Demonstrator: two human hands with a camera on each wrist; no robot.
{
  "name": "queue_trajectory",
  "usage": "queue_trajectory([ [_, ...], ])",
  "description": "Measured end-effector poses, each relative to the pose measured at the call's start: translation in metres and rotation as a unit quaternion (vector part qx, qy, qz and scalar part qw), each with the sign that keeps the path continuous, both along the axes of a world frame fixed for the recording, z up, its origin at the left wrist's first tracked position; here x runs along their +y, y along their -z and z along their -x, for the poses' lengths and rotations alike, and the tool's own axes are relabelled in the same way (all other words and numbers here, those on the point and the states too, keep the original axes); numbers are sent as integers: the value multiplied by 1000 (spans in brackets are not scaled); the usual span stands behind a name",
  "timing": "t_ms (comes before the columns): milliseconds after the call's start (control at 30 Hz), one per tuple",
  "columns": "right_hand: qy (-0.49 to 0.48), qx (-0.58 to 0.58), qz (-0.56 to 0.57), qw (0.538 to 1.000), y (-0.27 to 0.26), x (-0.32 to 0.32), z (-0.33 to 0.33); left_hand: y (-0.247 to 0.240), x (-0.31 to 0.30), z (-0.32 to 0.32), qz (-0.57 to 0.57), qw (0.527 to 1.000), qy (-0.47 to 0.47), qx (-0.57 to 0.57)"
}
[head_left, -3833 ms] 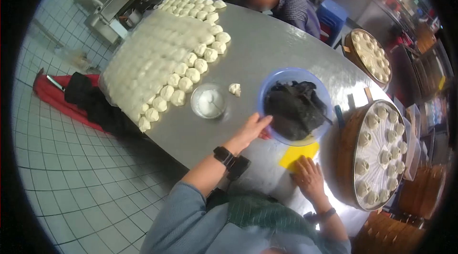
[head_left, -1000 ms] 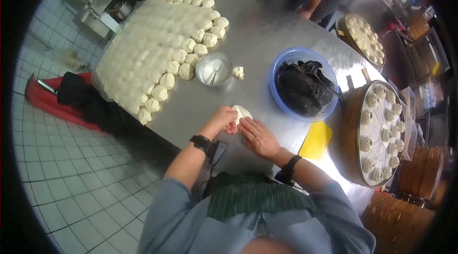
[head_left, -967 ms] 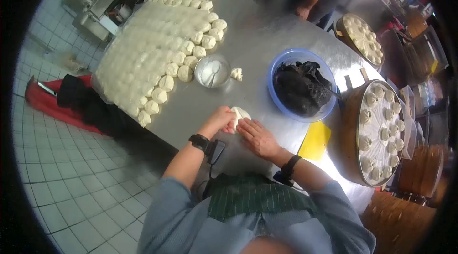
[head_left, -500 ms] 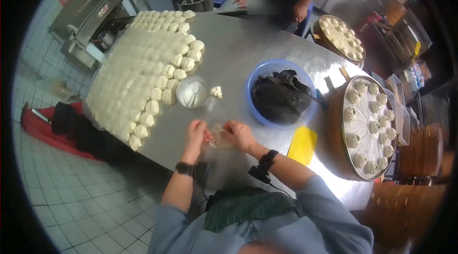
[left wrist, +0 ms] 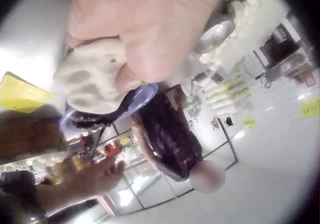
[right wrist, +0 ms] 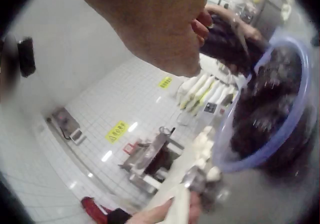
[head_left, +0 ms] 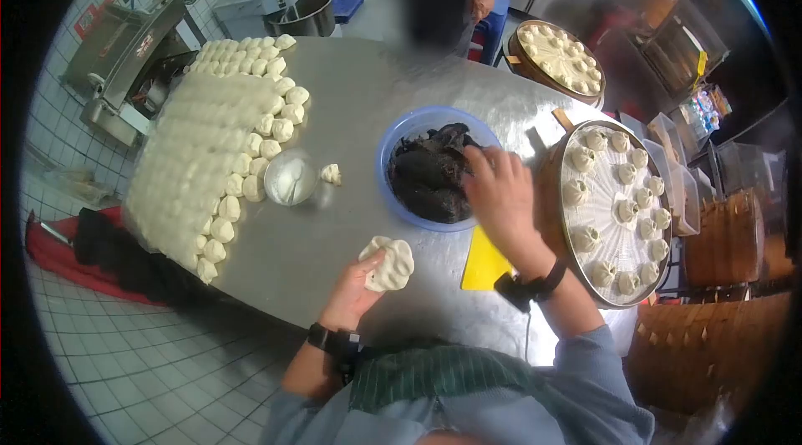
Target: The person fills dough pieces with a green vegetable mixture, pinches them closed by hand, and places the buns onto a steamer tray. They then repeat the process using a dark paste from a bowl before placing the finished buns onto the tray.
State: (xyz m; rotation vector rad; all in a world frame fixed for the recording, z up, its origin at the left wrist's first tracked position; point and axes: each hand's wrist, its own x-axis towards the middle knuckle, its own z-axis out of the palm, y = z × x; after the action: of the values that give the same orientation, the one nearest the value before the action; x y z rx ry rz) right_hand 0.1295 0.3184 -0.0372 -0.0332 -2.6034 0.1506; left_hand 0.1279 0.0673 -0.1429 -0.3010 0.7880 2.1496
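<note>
A flattened round of dough [head_left: 391, 265] is held up by my left hand [head_left: 355, 296], the thumb pressed on its face. The left wrist view shows dents across this dough [left wrist: 90, 81]. Over the right side of a blue plastic bowl [head_left: 382, 173] is my right hand [head_left: 505, 207]. Its fingers reach out above the dark, sticky filling [head_left: 426, 182], and nothing shows in them. The spoon handle seen earlier on that side is hidden here. In the left wrist view my right hand [left wrist: 97, 178] has its fingers extended. A flat yellow sheet [head_left: 483, 265] lies below the bowl.
Rows of dough balls [head_left: 221, 229], partly under a plastic sheet [head_left: 196, 140], fill the left of the steel table. Beside them stand a metal bowl [head_left: 270, 186] with white powder and a small dough scrap [head_left: 332, 174]. A bamboo steamer [head_left: 551, 194] holds pleated buns. A person stands opposite.
Both hands worked the dough on the table, then held it between them. Now my left hand alone holds it raised, while my right hand has moved right to the blue bowl. The head view has shifted.
</note>
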Motion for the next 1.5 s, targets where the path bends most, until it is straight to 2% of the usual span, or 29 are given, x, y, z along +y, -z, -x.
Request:
queue_trajectory([
  [67,49,-73,-60,994,5,26,8,-3,14,4,-10,1000,5,15],
  [100,50,-70,-62,994,16,38,14,-6,22,7,-21,1000,7,15],
  [167,21,-271,-63,960,36,56,29,-8,35,13,-35,999,7,20],
  [200,-14,-222,-65,973,39,59,33,-8,40,16,-28,999,5,34],
  [233,-16,-220,-67,973,24,58,37,-8,44,20,-20,999,2,48],
  [300,-4,-319,-105,942,-4,56,47,-8,50,26,-12,999,-5,49],
  [367,4,-276,-100,956,-2,64,60,-5,52,29,-4,999,-13,46],
  [467,-49,-169,-185,967,14,83,85,3,57,31,5,998,-27,52],
  [500,-49,-168,-185,967,21,84,90,3,58,30,18,998,-35,51],
  [567,-62,-242,-174,952,33,85,102,2,59,32,33,997,-44,50],
  [600,-65,-243,-174,952,24,82,106,-1,60,31,39,997,-44,54],
  [667,-58,-410,-152,897,-2,73,106,1,57,29,47,997,-39,56],
  [700,-56,-411,-151,897,7,76,107,5,56,30,51,997,-31,55],
  [767,-61,-366,-112,922,29,86,114,5,58,33,49,997,-23,59],
  [900,-113,-326,-32,938,32,94,108,2,59,32,37,998,-36,45],
  [967,-143,-306,104,936,32,102,101,5,58,33,24,997,-41,57],
  [1000,-145,-305,103,936,29,103,97,5,57,35,25,997,-29,62],
  [1067,-87,-343,221,909,13,102,85,4,54,39,25,997,-22,68],
  [1100,-89,-342,221,909,2,99,77,1,53,44,9,997,-36,62],
  [1167,-90,-319,382,863,-22,89,57,-10,54,52,-7,997,-52,54],
  [1200,-92,-322,382,862,-32,83,48,-22,56,58,-18,996,-71,60],
  [1267,-91,-320,453,827,-45,70,33,-44,62,66,-50,990,-96,88],
  [1300,-95,-318,454,827,-46,63,27,-46,66,69,-47,990,-97,91],
  [1367,-99,-307,449,833,-46,51,17,-48,75,75,16,972,-73,225],
  [1500,-114,-284,377,874,-35,32,3,-72,90,66,99,934,-64,337],
])
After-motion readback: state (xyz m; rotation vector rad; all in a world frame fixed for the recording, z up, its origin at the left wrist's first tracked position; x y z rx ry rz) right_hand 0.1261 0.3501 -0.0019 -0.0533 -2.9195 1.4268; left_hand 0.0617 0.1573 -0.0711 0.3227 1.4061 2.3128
